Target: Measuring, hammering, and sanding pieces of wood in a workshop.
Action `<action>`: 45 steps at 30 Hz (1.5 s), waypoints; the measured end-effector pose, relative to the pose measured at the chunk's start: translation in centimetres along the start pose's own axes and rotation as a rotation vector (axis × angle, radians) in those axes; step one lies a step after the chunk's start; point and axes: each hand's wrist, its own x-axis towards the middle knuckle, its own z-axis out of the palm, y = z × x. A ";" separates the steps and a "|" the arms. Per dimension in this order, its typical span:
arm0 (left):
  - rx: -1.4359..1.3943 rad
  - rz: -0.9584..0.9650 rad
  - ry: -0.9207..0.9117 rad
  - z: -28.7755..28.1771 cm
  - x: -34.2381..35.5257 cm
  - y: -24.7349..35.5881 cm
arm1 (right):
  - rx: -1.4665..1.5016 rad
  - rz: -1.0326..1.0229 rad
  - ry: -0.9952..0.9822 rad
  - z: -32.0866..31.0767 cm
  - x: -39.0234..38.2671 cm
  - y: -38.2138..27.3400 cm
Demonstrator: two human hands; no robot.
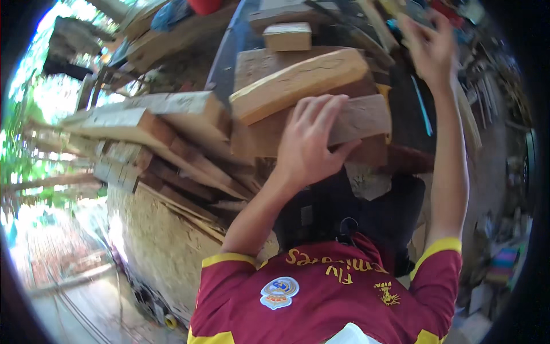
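My left hand (309, 137) is closed around the left end of a short brown wooden block (364, 119), fingers over its top and thumb along the near side. Just beyond it, a longer, lighter wooden block (301, 83) lies slantwise on a wide wooden board (249, 140). My right hand (432, 51) is stretched out to the far right, its fingers apart and somewhat blurred. Nothing shows between those fingers. Close to them are a small bright blue thing (392, 24) and a strip of wood (378, 23).
A small wood block (287, 38) sits at the board's far edge. Thick timbers (172, 109) are stacked on the left, their ends pointing toward the board. A thin light-blue stick (423, 106) and a yellow-orange piece (385, 94) lie on the right. Clutter fills the far right.
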 end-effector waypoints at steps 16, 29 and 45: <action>0.145 -0.226 0.728 -12.9 -4.0 -1.9 | 0.632 0.172 -0.193 -8.0 -18.8 -7.1; 0.135 -0.411 0.732 -13.9 -2.5 -4.5 | 0.551 -0.138 -0.412 -6.5 -6.8 -15.2; 0.233 -0.351 0.730 -14.4 -3.2 -5.8 | 0.516 -0.300 -0.599 -2.6 -4.9 -18.1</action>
